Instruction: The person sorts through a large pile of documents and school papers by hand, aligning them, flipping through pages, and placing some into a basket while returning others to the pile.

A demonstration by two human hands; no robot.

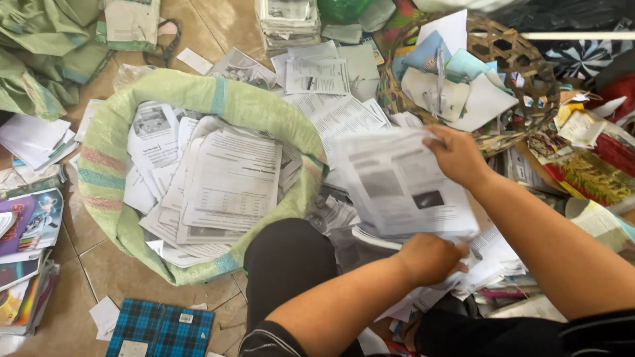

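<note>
Sorting printed sheets at centre right: both the left hand and right hand are clamping them; next probably calls for carrying them left over the sack.

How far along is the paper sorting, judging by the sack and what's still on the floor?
Done: the green sack already holds many loose printed sheets. In hand: the left hand and right hand grip a sheaf of printed pages beside the sack. Left: a pile of papers under the hands, more in the woven basket, and stacked books beside the sack.
</note>
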